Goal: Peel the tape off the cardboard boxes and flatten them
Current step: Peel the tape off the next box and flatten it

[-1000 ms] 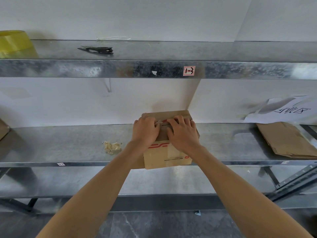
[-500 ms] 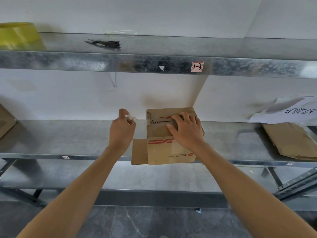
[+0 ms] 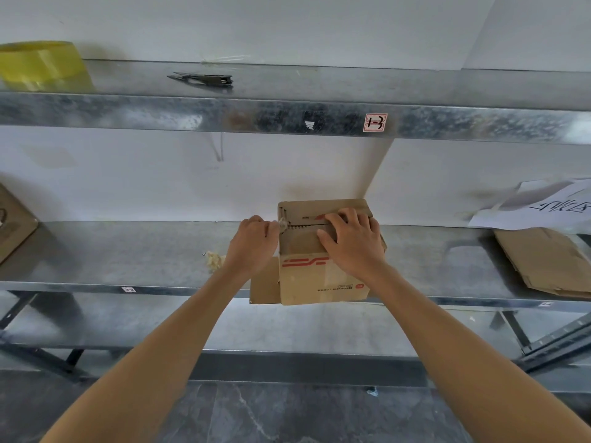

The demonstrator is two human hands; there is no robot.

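A small brown cardboard box point(image 3: 319, 276) with red stripes stands on the middle metal shelf point(image 3: 128, 254), a side flap hanging open at its lower left. My right hand point(image 3: 351, 241) lies on the box top, fingers spread over the seam. My left hand point(image 3: 252, 241) is at the box's upper left corner and pinches a crumpled bit of clear tape point(image 3: 282, 224) there. A wad of peeled tape point(image 3: 214, 259) lies on the shelf to the left of my left wrist.
Flattened cardboard point(image 3: 550, 260) and a white printed sheet point(image 3: 543, 206) lie at the shelf's right end. Another cardboard piece point(image 3: 12, 225) sits at far left. On the upper shelf are a yellow tape roll point(image 3: 41, 63) and dark snips point(image 3: 204, 79).
My left hand pulled tape away to the left of the box, then came back to the box's upper left corner. My right hand stayed on the box top.
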